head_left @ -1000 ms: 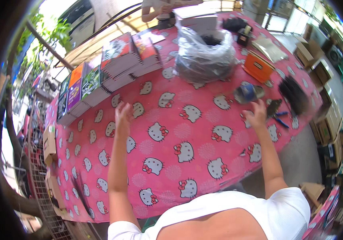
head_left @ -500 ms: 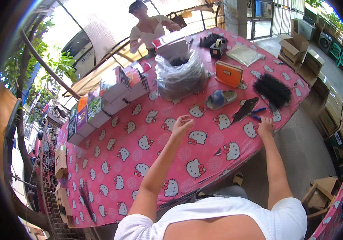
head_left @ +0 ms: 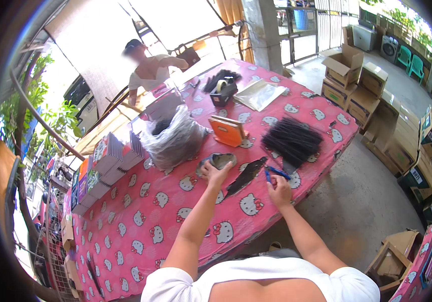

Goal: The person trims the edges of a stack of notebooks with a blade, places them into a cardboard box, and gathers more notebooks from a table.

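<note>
Currently at hand: one blue-handled hand tool (head_left: 280,173), probably pliers or cutters, handles splayed, on the near right part of the tabletop (head_left: 170,231). Right hand (head_left: 279,190): fingers curled at one handle; whether closed firmly, cannot tell. Left hand (head_left: 215,172): thumb and fingers parted across the near side of an oval grey-blue item (head_left: 221,159), touching it; whether it is gripped, and its exact kind, cannot tell.

Step, as judged: taking hold of tool and oval item, both low on the cloth. Such a move calls for a settled grip on the handles and a clear lift past the ragged black sheet (head_left: 246,177) lying between the hands.

Adjacent stock: bundle of thin black strands (head_left: 294,138); orange case (head_left: 226,132), upright; black tape dispenser (head_left: 223,92) with pale roll; clear plastic bag (head_left: 173,141), dark contents; spiral-bound books (head_left: 109,156), stacked.

Markings: cardboard cartons (head_left: 419,173) at right, green panels with pale lettering, not transcribed; book covers coloured, titles too small to read; cloth printed with white cat faces and red bows; on the tool, no legible mark.
</note>
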`<state>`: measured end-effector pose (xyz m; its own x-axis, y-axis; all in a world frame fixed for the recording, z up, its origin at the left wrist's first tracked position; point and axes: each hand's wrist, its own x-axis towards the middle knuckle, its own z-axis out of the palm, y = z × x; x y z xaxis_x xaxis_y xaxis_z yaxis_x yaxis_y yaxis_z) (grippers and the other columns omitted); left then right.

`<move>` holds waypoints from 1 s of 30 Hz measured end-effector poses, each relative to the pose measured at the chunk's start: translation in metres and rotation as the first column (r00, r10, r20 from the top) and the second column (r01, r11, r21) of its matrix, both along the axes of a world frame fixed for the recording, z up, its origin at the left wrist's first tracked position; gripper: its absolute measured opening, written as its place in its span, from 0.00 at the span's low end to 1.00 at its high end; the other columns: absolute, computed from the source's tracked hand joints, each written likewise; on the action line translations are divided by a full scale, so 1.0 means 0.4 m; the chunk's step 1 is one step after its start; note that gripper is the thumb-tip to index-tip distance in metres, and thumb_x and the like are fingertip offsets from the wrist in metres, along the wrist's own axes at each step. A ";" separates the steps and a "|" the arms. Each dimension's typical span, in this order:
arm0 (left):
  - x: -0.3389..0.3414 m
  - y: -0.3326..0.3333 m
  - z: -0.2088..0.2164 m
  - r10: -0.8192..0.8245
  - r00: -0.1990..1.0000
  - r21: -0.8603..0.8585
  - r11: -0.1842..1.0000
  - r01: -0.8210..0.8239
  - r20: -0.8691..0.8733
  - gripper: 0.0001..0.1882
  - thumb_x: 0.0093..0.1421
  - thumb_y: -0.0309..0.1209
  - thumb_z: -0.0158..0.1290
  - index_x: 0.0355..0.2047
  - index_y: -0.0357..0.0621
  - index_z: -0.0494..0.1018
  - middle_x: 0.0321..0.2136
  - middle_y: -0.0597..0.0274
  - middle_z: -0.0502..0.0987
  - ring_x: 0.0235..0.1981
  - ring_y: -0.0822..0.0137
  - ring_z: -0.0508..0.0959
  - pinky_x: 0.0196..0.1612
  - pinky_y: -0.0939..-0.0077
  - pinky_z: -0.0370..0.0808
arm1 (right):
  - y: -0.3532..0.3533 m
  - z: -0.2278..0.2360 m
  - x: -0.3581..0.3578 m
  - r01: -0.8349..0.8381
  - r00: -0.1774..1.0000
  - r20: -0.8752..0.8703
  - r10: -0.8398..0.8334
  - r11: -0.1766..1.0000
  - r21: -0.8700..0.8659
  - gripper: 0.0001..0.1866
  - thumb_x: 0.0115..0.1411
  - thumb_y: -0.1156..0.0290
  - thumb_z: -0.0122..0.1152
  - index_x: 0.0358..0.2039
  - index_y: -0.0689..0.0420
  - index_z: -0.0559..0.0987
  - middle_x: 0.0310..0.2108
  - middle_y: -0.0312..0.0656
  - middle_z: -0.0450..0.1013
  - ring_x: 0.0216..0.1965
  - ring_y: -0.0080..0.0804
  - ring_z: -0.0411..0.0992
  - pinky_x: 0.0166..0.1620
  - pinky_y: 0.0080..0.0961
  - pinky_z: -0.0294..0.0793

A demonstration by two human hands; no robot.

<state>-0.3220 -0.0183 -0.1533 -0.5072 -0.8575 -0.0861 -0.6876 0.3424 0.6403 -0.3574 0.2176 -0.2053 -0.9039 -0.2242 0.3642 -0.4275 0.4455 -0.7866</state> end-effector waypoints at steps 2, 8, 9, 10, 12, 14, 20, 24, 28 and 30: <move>-0.025 -0.040 -0.067 0.132 0.991 -0.155 0.980 -0.126 0.032 0.58 0.34 0.55 0.64 0.60 0.47 0.45 0.59 0.41 0.44 0.61 0.43 0.47 0.61 0.55 0.50 | 0.000 0.019 0.001 -0.010 1.000 -0.030 0.009 0.999 -0.053 0.10 0.47 0.69 0.61 0.31 0.55 0.73 0.24 0.38 0.69 0.28 0.37 0.69 0.33 0.33 0.67; -0.042 -0.095 -0.052 0.023 0.996 -0.059 0.998 -0.028 -0.082 0.42 0.36 0.28 0.57 0.55 0.41 0.56 0.52 0.42 0.61 0.54 0.48 0.61 0.55 0.63 0.61 | 0.005 0.014 -0.010 -0.028 0.999 -0.028 0.025 0.994 -0.107 0.10 0.46 0.71 0.60 0.32 0.55 0.74 0.23 0.38 0.68 0.26 0.37 0.69 0.31 0.34 0.66; -0.053 -0.078 -0.033 -0.040 0.986 0.021 0.999 0.044 -0.163 0.40 0.35 0.26 0.56 0.54 0.41 0.58 0.49 0.43 0.64 0.51 0.51 0.65 0.53 0.66 0.63 | 0.010 0.015 -0.014 -0.030 0.999 -0.031 0.027 0.995 -0.095 0.10 0.46 0.72 0.60 0.32 0.55 0.74 0.23 0.37 0.68 0.26 0.37 0.69 0.32 0.34 0.65; -0.065 -0.065 -0.023 -0.094 0.964 0.094 0.988 0.121 -0.248 0.39 0.35 0.24 0.54 0.53 0.40 0.60 0.46 0.45 0.68 0.49 0.53 0.68 0.51 0.68 0.66 | 0.014 0.017 -0.020 -0.033 0.999 -0.034 0.030 0.996 -0.083 0.10 0.46 0.72 0.60 0.32 0.55 0.75 0.22 0.37 0.68 0.26 0.37 0.69 0.32 0.34 0.65; -0.086 -0.023 -0.012 -0.249 0.885 0.079 0.950 0.303 -0.394 0.37 0.35 0.23 0.54 0.52 0.38 0.62 0.41 0.52 0.71 0.43 0.60 0.72 0.46 0.73 0.69 | 0.012 0.027 -0.016 -0.057 0.998 -0.031 0.055 0.996 -0.064 0.10 0.46 0.71 0.60 0.32 0.55 0.75 0.23 0.37 0.69 0.26 0.36 0.69 0.32 0.34 0.65; -0.128 0.055 0.027 -0.401 0.790 0.107 0.860 0.500 -0.465 0.37 0.36 0.24 0.57 0.52 0.38 0.61 0.43 0.52 0.69 0.45 0.61 0.70 0.48 0.72 0.68 | 0.017 0.029 -0.020 -0.056 0.998 -0.040 0.054 0.997 -0.045 0.10 0.46 0.71 0.60 0.31 0.55 0.75 0.23 0.37 0.69 0.26 0.37 0.69 0.32 0.34 0.65; -0.191 0.091 0.063 -0.639 0.657 -0.162 0.755 0.636 -0.400 0.41 0.40 0.30 0.62 0.55 0.44 0.57 0.48 0.53 0.64 0.50 0.58 0.65 0.54 0.67 0.62 | 0.014 0.009 -0.020 -0.043 0.994 -0.102 0.036 0.996 -0.074 0.11 0.45 0.72 0.61 0.31 0.56 0.75 0.22 0.37 0.70 0.25 0.37 0.70 0.31 0.32 0.68; -0.257 0.044 0.159 -0.657 0.747 -0.644 0.616 0.454 -0.100 0.39 0.43 0.30 0.59 0.56 0.54 0.58 0.49 0.54 0.64 0.52 0.55 0.64 0.58 0.50 0.52 | 0.014 0.035 -0.006 -0.025 0.993 0.107 0.044 0.985 -0.173 0.14 0.47 0.70 0.62 0.36 0.53 0.73 0.22 0.36 0.70 0.26 0.36 0.70 0.33 0.34 0.66; -0.338 -0.048 0.132 -0.547 0.812 -0.663 0.534 0.525 0.203 0.30 0.44 0.30 0.58 0.51 0.59 0.64 0.50 0.57 0.64 0.56 0.56 0.61 0.57 0.35 0.42 | 0.024 0.052 -0.013 -0.072 0.997 -0.021 0.071 0.994 -0.085 0.22 0.47 0.67 0.62 0.44 0.51 0.71 0.23 0.36 0.70 0.27 0.36 0.70 0.34 0.33 0.68; -0.331 -0.220 0.090 -0.555 0.752 -0.506 0.562 0.655 0.356 0.27 0.44 0.32 0.59 0.47 0.59 0.67 0.52 0.59 0.63 0.58 0.57 0.58 0.57 0.32 0.40 | -0.029 0.032 0.024 -0.101 0.982 -0.159 0.102 0.995 0.016 0.23 0.47 0.66 0.61 0.47 0.51 0.70 0.25 0.36 0.71 0.28 0.36 0.70 0.34 0.35 0.68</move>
<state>-0.4545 -0.1062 -0.1174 -0.9495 -0.2533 0.1853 -0.2412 0.9667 0.0853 -0.3480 0.2060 -0.1924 -0.8068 -0.3147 0.5000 -0.5905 0.3991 -0.7015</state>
